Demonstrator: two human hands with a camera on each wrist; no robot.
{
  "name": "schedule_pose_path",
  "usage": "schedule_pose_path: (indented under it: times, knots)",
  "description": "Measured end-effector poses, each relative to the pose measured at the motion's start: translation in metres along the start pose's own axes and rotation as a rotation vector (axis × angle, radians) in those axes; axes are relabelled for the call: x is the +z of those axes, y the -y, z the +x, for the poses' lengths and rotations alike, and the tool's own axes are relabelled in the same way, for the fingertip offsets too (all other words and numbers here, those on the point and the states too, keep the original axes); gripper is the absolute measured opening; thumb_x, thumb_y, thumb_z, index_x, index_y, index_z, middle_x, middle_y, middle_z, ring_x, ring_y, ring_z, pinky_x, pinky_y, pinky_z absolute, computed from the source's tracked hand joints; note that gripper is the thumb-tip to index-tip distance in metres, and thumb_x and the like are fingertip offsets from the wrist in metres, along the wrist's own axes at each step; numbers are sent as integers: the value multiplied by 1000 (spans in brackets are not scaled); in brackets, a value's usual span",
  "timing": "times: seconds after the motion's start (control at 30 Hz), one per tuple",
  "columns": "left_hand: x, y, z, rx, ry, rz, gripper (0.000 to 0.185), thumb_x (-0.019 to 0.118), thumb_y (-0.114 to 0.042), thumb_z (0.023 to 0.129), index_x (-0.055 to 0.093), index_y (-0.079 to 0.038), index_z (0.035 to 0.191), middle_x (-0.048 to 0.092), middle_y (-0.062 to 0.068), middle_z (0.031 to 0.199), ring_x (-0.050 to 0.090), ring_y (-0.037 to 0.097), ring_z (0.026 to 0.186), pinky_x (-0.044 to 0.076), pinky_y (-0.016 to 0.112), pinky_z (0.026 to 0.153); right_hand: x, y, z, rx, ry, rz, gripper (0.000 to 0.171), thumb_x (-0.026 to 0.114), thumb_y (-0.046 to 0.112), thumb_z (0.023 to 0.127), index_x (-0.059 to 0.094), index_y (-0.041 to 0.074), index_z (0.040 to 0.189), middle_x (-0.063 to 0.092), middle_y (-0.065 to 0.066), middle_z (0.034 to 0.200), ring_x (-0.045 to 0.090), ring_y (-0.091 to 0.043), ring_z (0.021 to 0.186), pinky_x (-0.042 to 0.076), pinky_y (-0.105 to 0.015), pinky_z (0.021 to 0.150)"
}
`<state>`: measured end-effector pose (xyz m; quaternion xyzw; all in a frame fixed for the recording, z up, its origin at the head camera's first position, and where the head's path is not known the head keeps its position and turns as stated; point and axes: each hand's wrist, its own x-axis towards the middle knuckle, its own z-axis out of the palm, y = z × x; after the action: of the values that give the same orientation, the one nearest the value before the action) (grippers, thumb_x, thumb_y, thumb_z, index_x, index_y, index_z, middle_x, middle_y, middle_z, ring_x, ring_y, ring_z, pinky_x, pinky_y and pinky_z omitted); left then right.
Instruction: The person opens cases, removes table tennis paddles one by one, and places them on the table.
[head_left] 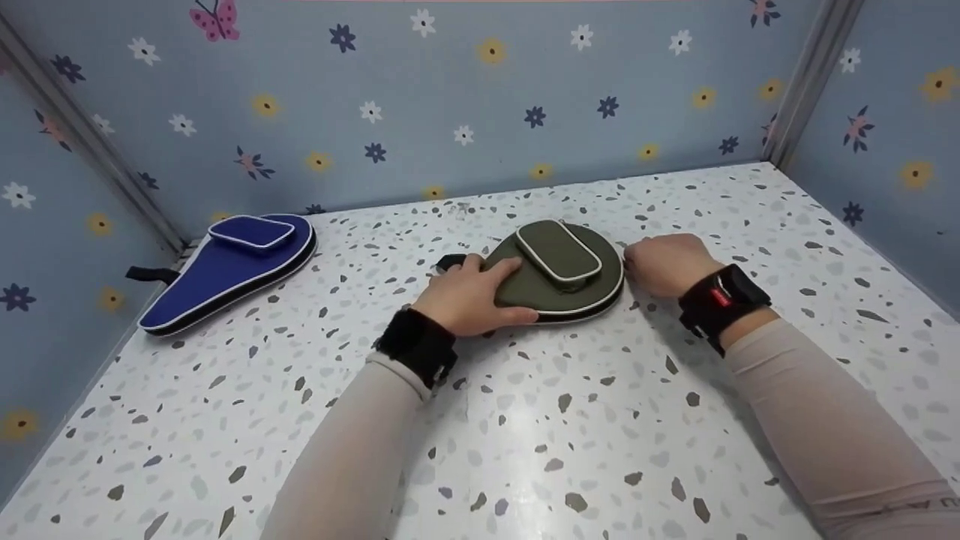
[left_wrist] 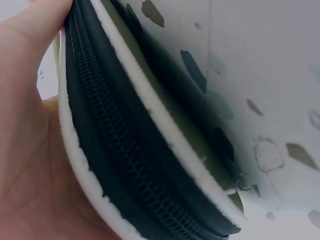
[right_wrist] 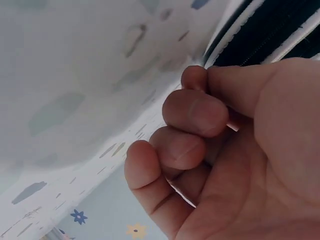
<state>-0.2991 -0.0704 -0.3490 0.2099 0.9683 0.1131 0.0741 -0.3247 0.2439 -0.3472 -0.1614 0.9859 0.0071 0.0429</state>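
Note:
An olive-green paddle-shaped case point(head_left: 559, 270) with white piping and a raised pocket lies flat in the middle of the speckled table point(head_left: 570, 420). My left hand point(head_left: 469, 296) holds its left part, fingers laid over the top and thumb along the near edge. In the left wrist view the case's black zipper band point(left_wrist: 125, 150) runs against my palm point(left_wrist: 25, 150). My right hand point(head_left: 660, 262) is at the case's right edge with curled fingers. In the right wrist view its thumb and index finger point(right_wrist: 200, 112) pinch together at the zipper band point(right_wrist: 270, 35); what is between them is hidden.
A blue case point(head_left: 229, 270) of the same shape lies at the back left, its black strap point(head_left: 150, 274) pointing at the left wall. Flowered blue walls point(head_left: 465, 97) close in the table on the left, back and right.

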Motion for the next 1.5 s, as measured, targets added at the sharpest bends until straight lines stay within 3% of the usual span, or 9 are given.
schedule_pose_path:
  times: [0.33, 0.67, 1.0, 1.1, 1.17, 1.37, 1.5]
  knots:
    - [3, 1, 1, -8, 6, -10, 98, 69, -80, 94, 32, -39, 175, 41, 26, 164, 53, 43, 137, 47, 60, 112, -4, 2, -11, -18, 37, -4, 31, 55, 23, 111, 74, 5, 95, 73, -13, 88, 70, -36, 83, 59, -59, 83]
    - [0, -2, 1, -1, 13, -1, 98, 69, -79, 94, 31, -38, 175, 40, 27, 166, 51, 46, 141, 46, 61, 114, -13, 12, -28, -37, 131, 11, 31, 56, 23, 111, 66, 12, 84, 70, -7, 87, 67, -29, 81, 58, -53, 79]
    - [0, -2, 2, -7, 19, 2, 99, 68, -80, 95, 30, -38, 176, 37, 27, 168, 49, 46, 144, 45, 61, 115, -17, 26, -36, -89, 173, 48, 29, 53, 24, 112, 75, 8, 101, 74, -9, 95, 70, -32, 91, 57, -58, 91]
    - [0, -1, 2, -10, 18, 2, 99, 68, -80, 95, 29, -38, 176, 36, 28, 169, 49, 47, 145, 44, 62, 116, -17, 32, -38, -98, 167, 67, 29, 54, 23, 112, 76, 8, 123, 77, -12, 105, 72, -36, 100, 56, -60, 97]
    - [1, -1, 3, -11, 18, 3, 99, 68, -80, 95, 29, -38, 176, 35, 28, 169, 48, 47, 145, 44, 62, 116, -17, 36, -38, -106, 165, 71, 29, 55, 22, 111, 75, 9, 127, 77, -12, 106, 72, -36, 101, 56, -61, 98]
    - [1, 0, 3, -11, 14, 0, 99, 67, -80, 95, 29, -38, 176, 35, 27, 169, 48, 47, 145, 44, 62, 116, -18, 50, -40, -131, 174, 61, 17, 57, 20, 109, 72, 10, 108, 71, -9, 95, 68, -31, 89, 57, -57, 92]
    - [1, 0, 3, -11, 8, 1, 99, 67, -80, 95, 30, -39, 176, 36, 27, 169, 49, 47, 144, 45, 62, 115, -17, 59, -41, -145, 182, 51, 20, 59, 20, 108, 70, 11, 94, 70, -9, 89, 69, -31, 86, 58, -56, 90]
